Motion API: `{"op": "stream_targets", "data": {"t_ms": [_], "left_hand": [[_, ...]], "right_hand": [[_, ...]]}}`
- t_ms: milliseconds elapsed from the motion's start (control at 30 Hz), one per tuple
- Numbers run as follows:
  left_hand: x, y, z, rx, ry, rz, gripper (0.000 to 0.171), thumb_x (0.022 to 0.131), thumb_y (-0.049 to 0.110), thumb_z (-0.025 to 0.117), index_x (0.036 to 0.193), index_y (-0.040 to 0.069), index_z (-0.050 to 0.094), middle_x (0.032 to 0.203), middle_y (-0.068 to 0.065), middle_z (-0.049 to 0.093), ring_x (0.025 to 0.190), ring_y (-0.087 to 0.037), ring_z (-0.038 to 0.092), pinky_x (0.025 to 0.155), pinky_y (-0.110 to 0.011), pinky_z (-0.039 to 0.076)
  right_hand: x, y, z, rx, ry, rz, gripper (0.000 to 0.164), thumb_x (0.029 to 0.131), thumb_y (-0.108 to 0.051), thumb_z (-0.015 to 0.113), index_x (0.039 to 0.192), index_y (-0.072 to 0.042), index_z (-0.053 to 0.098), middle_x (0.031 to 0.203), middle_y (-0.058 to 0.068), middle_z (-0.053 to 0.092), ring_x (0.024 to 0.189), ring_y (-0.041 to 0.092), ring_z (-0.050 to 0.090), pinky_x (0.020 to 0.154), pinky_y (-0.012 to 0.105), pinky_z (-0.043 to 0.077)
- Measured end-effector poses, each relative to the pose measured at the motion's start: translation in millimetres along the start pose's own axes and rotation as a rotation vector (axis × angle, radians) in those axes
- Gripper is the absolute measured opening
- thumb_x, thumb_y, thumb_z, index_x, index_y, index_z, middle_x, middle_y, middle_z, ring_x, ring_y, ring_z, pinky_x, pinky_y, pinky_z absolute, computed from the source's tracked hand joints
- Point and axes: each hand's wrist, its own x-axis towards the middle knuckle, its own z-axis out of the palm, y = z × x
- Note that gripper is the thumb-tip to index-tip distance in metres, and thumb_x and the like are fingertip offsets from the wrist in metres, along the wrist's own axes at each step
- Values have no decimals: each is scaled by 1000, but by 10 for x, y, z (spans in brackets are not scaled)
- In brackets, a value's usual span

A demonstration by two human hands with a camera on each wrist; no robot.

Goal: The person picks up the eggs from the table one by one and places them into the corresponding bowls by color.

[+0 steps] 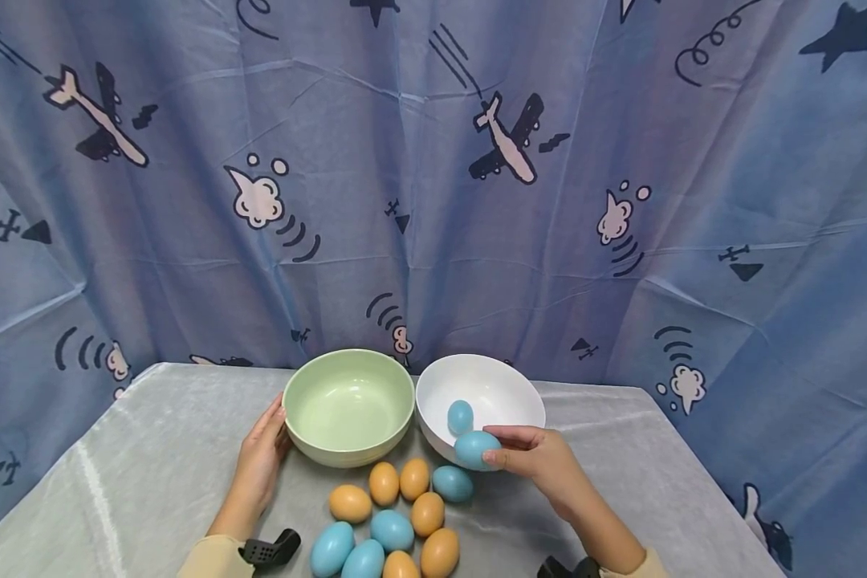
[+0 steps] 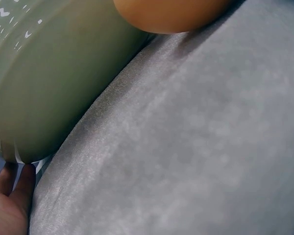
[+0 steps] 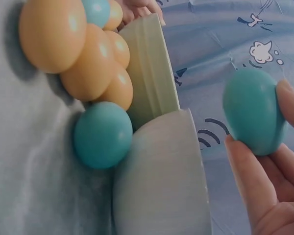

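Note:
My right hand (image 1: 549,467) pinches a blue egg (image 1: 473,449) between thumb and fingers, over the near rim of the white bowl (image 1: 509,393). Inside that bowl lies another blue egg (image 1: 460,417). The right wrist view shows the held egg (image 3: 255,110) raised above the bowl's edge. On the other side, my left hand (image 1: 258,461) rests against the left wall of the light green bowl (image 1: 343,455), its fingers fairly straight. Nothing lies in the green bowl. In the left wrist view, the fingertips (image 2: 25,176) are right at the bowl's underside.
Several orange eggs (image 1: 350,503) and blue eggs (image 1: 392,531) lie loose on the grey cloth-covered table (image 1: 152,482), in front of the two bowls. One blue egg (image 1: 452,484) sits close before the white bowl. A patterned blue curtain (image 1: 376,201) hangs behind the table.

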Motion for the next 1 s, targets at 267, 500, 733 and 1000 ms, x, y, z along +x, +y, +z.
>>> {"op": "stream_targets", "data": {"t_ms": [267, 500, 733, 1000], "left_hand": [[23, -7, -1, 1, -4, 3, 62, 107, 43, 38, 160, 16, 20, 167, -1, 19, 153, -22, 24, 127, -41, 22], [19, -4, 1, 4, -5, 3, 63, 107, 44, 39, 160, 17, 19, 167, -1, 19, 153, -23, 24, 127, -42, 22], [7, -2, 1, 3, -13, 4, 63, 107, 44, 38, 160, 16, 19, 167, -1, 19, 153, -23, 24, 127, -41, 22], [-3, 3, -10, 3, -9, 0, 62, 107, 43, 37, 160, 16, 19, 167, -1, 18, 153, -23, 23, 127, -41, 21]], "right_hand": [[175, -90, 3, -1, 61, 22, 48, 83, -22, 81, 124, 0, 68, 112, 8, 75, 96, 8, 69, 87, 29, 60], [344, -115, 1, -23, 81, -3, 47, 82, -20, 81, 123, 1, 69, 115, 11, 74, 100, 12, 70, 89, 28, 59], [495, -61, -38, -64, 85, -30, 48, 84, -21, 81, 124, 1, 68, 117, 13, 74, 105, 17, 70, 92, 33, 59], [642, -22, -57, -91, 168, 20, 49, 83, -28, 82, 124, -4, 70, 116, 11, 74, 108, 21, 70, 95, 38, 57]]}}
